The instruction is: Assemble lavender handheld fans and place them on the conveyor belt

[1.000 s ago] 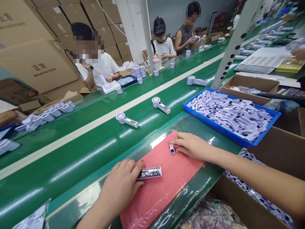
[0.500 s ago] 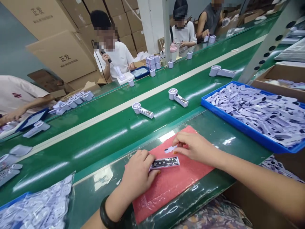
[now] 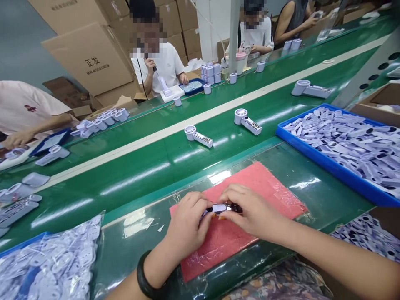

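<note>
My left hand (image 3: 191, 221) is closed around the left part of a handheld fan (image 3: 235, 207), whose dark circuit side faces up on a red mat (image 3: 265, 183). The fan's head is hidden under that hand. A small lilac cover piece (image 3: 219, 208) lies on the handle between my two thumbs. My right hand (image 3: 250, 210) grips the handle's right end, its thumb tip beside the cover piece. Whether the piece sits flush I cannot tell.
Handheld fans (image 3: 200, 136) lie on the green conveyor belt (image 3: 140, 166). A blue tray (image 3: 325, 166) of lilac covers stands right, a plastic bag (image 3: 71, 254) of lilac parts left. Across the belt, a person in white (image 3: 170, 62) holds a corded tool; other people work nearby.
My right hand has moved left and down, bringing the small cover piece from above the mat onto the fan handle. Both hands now meet at the fan. The view has shifted slightly.
</note>
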A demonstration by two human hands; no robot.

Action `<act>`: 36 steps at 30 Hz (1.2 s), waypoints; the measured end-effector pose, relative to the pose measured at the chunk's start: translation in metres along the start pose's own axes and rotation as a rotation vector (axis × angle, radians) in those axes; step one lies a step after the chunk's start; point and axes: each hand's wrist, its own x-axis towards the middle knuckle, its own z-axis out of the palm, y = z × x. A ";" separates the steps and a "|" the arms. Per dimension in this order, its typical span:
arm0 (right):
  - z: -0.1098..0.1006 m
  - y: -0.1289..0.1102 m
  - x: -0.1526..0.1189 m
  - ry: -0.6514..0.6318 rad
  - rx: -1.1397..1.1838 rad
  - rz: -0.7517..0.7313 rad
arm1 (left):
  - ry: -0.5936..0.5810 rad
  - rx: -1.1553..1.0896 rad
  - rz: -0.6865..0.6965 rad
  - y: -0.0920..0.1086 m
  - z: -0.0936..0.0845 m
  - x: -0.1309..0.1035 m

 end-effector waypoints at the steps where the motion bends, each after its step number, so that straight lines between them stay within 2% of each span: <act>1: 0.000 0.002 0.000 0.005 0.009 -0.002 | -0.005 -0.001 -0.012 0.001 0.000 0.000; 6: 0.008 0.017 -0.003 0.035 0.167 0.053 | -0.048 0.012 -0.066 0.005 0.000 0.006; 9: 0.007 0.019 -0.006 -0.018 0.259 0.112 | -0.057 -0.023 -0.051 0.008 -0.002 0.004; 12: 0.002 0.013 -0.012 -0.085 0.280 0.106 | -0.041 -0.050 -0.047 0.015 -0.002 -0.006; 17: 0.004 0.003 -0.022 -0.160 0.206 0.052 | -0.056 0.015 -0.095 0.030 0.011 -0.020; 21: 0.012 0.007 -0.023 -0.124 0.123 0.025 | -0.056 0.187 -0.085 0.036 0.019 -0.021; 29: 0.008 0.012 -0.029 -0.142 0.046 -0.038 | -0.148 0.197 -0.086 0.032 0.015 -0.020; 33: 0.014 0.015 -0.031 -0.110 -0.060 -0.099 | -0.162 0.319 -0.070 0.035 0.017 -0.018; 36: 0.017 0.017 -0.030 -0.102 -0.049 -0.100 | -0.184 0.362 -0.071 0.037 0.017 -0.015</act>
